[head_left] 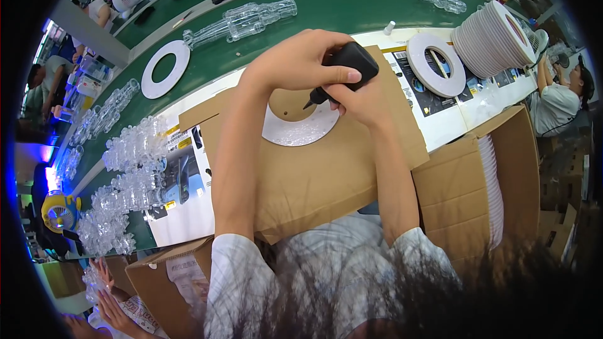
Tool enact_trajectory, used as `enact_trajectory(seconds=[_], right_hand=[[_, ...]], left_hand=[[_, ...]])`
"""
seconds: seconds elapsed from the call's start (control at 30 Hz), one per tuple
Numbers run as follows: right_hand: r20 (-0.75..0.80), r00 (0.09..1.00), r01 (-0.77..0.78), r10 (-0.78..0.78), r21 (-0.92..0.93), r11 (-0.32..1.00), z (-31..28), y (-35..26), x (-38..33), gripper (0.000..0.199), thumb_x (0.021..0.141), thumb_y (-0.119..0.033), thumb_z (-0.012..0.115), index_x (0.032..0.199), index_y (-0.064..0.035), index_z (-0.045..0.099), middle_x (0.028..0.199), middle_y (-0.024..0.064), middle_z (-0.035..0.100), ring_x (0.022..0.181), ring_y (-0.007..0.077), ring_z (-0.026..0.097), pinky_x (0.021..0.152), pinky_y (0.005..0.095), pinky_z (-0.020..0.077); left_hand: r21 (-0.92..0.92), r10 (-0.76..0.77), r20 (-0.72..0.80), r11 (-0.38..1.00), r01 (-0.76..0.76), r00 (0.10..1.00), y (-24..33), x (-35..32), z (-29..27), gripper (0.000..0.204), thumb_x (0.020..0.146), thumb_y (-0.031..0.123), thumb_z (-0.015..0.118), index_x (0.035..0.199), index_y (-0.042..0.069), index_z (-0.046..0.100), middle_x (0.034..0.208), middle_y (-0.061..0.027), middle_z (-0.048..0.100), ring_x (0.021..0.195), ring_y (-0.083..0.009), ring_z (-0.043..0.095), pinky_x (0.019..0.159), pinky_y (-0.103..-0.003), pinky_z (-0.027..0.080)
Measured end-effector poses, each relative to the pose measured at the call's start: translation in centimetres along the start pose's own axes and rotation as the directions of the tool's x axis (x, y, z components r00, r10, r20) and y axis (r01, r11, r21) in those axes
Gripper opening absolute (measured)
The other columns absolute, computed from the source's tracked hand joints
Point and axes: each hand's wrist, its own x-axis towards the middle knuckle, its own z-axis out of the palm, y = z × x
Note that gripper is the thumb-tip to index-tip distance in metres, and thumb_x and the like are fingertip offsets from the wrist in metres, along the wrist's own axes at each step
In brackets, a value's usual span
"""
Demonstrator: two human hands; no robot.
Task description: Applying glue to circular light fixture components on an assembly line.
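Both of my hands are closed round a black squeeze bottle with a narrow pointed nozzle, tilted so that its tip points down and left. My left hand grips it from the left, thumb laid along its side. Lower down, my right hand wraps the bottle near the nozzle. Under the tip lies a flat white ring, with shiny wet-looking marks on its face. My left forearm and hand hide part of the ring. It rests on a brown cardboard sheet in front of me.
A stack of white rings stands at right beside one loose ring. Another ring lies at left. Clear plastic pieces crowd the left side. Open cardboard boxes flank me. Co-workers sit on both sides.
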Motion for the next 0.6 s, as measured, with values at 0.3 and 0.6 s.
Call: enact_trajectory(seconds=[0.3, 0.6], right_hand=[[-0.148, 0.963, 0.238, -0.225, 0.075, 0.968, -0.9, 2.9, -1.3, 0.016, 0.080, -0.003, 0.062, 0.095, 0.0000, 0.061, 0.071, 0.0028, 0.062, 0.052, 0.0080, 0.057, 0.044, 0.0242, 0.0444], [-0.145, 0.960, 0.250, -0.238, 0.067, 0.966, -0.2, 3.4, -1.4, 0.008, 0.080, -0.003, 0.063, 0.087, -0.0004, 0.062, 0.069, 0.0010, 0.062, 0.054, 0.0076, 0.057, 0.046, 0.0246, 0.0446]], left_hand=[[-0.134, 0.064, 0.149, 0.990, -0.044, 0.987, -2.2, 1.9, 2.2, 0.035, 0.092, 0.015, 0.070, 0.122, -0.001, 0.060, 0.098, -0.0063, 0.068, 0.086, -0.0133, 0.059, 0.079, -0.029, 0.051], [-0.105, 0.084, 0.160, 0.992, -0.067, 0.984, -2.6, 1.5, 1.7, 0.034, 0.088, 0.007, 0.071, 0.119, -0.001, 0.063, 0.098, -0.0054, 0.068, 0.086, -0.0119, 0.060, 0.080, -0.029, 0.053]])
